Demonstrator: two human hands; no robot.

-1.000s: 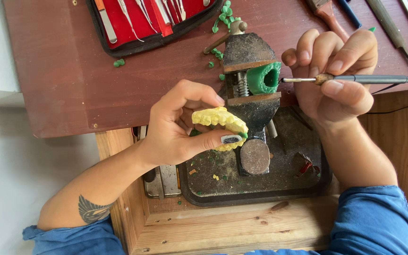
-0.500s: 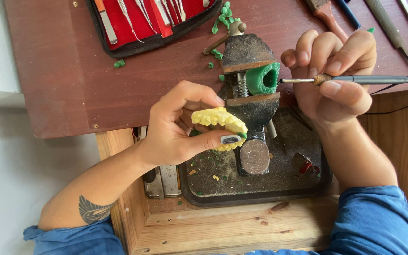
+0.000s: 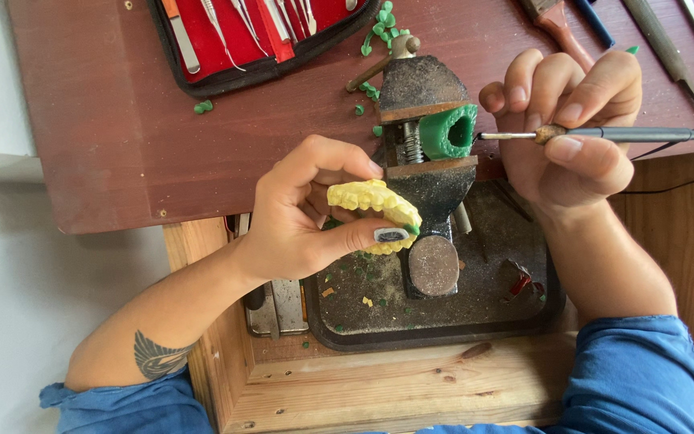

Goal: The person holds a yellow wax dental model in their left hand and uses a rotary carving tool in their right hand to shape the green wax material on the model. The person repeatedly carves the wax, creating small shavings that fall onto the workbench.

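Hands (image 3: 307, 213) around toothed yellow dental cast (image 3: 375, 210)

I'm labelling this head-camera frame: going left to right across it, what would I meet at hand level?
Left hand → yellow dental cast held in its fingers → small vise clamping a green wax block → slim metal tool → right hand gripping that tool.

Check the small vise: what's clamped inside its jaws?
A green wax block sits between the jaws of the vise, hollow end facing the right hand and its thin metal tool. How deep the block runs into the jaws is hidden. The left hand holds a yellow dental cast.
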